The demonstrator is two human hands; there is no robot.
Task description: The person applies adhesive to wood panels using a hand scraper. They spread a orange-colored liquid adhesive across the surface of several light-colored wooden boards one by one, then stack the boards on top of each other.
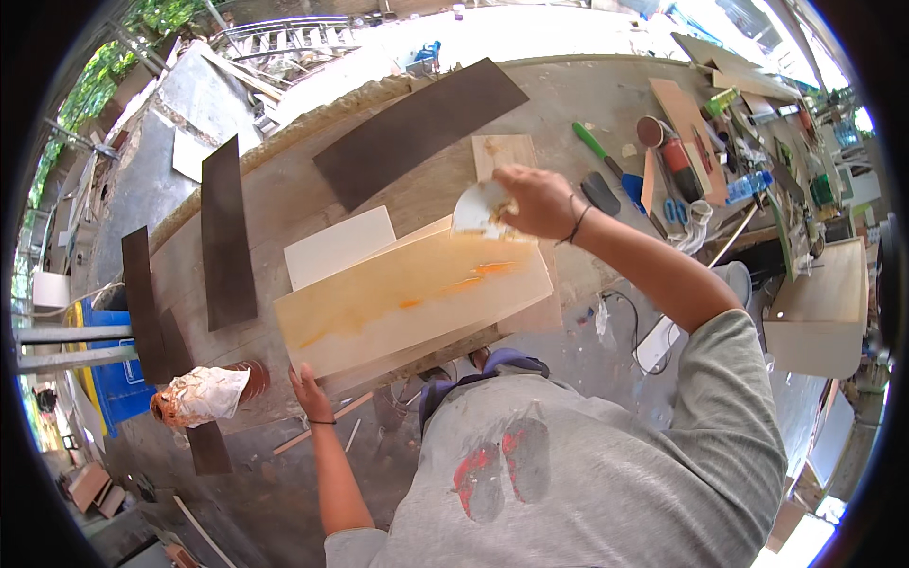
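Note:
A pale wooden board lies at a slant in front of me, with orange-yellow filler smeared across its upper face. My right hand is closed on a putty scraper, whose pale, wide blade is stained with filler and sits at the board's far right edge. At the near left corner, my left hand rests against the board's edge with its fingers stretched out. Behind the board lies a white panel, and a small wooden piece shows just beyond the right hand.
Dark brown panels lie at the far side and left. A stained, wrapped container stands at the near left. To the right are a green-handled tool, a red sander, a water bottle and blue scissors.

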